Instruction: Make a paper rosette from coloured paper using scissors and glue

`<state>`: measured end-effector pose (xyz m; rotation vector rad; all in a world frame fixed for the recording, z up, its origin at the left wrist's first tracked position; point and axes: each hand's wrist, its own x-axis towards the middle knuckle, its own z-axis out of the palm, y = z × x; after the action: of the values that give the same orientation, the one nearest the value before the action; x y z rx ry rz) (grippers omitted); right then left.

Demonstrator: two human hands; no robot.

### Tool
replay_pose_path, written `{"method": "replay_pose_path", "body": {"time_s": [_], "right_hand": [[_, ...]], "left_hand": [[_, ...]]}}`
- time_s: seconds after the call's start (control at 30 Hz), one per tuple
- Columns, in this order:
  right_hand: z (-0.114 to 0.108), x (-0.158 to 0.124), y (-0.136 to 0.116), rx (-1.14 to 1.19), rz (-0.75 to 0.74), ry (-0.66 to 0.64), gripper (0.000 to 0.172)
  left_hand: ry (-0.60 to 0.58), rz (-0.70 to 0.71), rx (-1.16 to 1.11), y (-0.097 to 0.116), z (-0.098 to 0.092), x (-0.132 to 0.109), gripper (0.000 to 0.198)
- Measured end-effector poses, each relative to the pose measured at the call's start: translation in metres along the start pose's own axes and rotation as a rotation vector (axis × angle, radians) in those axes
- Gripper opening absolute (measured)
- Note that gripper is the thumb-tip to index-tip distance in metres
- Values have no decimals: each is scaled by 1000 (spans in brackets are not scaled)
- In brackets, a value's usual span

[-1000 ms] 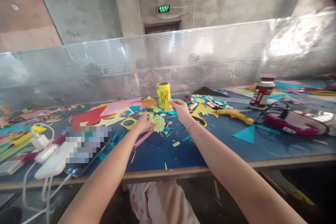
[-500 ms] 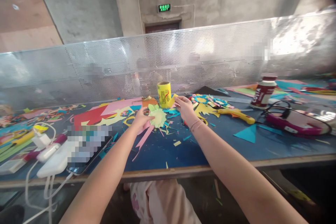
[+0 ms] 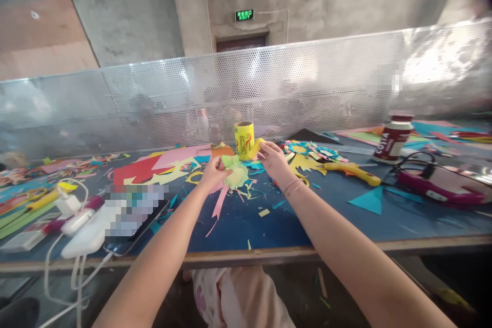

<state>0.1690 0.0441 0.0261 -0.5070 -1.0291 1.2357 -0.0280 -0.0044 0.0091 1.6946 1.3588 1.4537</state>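
Observation:
My left hand (image 3: 213, 175) pinches the edge of a pale green paper flower (image 3: 236, 177), with light green leaf-like pieces at its top and pink paper strips (image 3: 220, 202) hanging below. My right hand (image 3: 273, 160) grips a small curled yellow strip (image 3: 258, 147) between thumb and fingers. Directly behind the strip stands an upright yellow printed tube or roll (image 3: 245, 139), open at the top. Whether the strip is joined to it I cannot tell. Blue and yellow paper scraps lie around and under both hands.
Yellow-handled cutter (image 3: 355, 171), maroon-labelled bottle (image 3: 394, 137) and purple device with black cable (image 3: 442, 187) are at right. On the left are a phone (image 3: 136, 230), white power bank (image 3: 86, 238) and cables hanging over the edge. A perforated metal screen (image 3: 246, 87) stands behind the table.
The view has shifted slightly, moving the scene a little right and down. The flower has tilted in my left hand, and the yellow strip in my right fingers looks more curled.

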Motion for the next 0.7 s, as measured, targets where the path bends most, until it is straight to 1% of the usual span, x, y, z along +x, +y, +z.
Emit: {"method": "replay_pose_path", "body": {"time_s": [0.1, 0.17, 0.37, 0.5, 0.63, 0.7], "right_hand": [[0, 0, 1, -13, -7, -12, 33], [0, 0, 2, -21, -8, -17, 33], [1, -1, 0, 25, 30, -16, 34], [1, -1, -1, -3, 18, -8, 34], [1, -1, -1, 17, 29, -5, 34], [1, -1, 0, 61, 36, 5, 34]], "left_hand": [[-26, 66, 133, 2, -3, -3, 29], [-20, 86, 191, 4, -4, -4, 29], [12, 72, 222, 7, -5, -4, 25], [66, 78, 288, 9, -7, -3, 21], [84, 126, 286, 6, -11, -1, 16], [110, 120, 298, 3, -14, 2, 17]]}}
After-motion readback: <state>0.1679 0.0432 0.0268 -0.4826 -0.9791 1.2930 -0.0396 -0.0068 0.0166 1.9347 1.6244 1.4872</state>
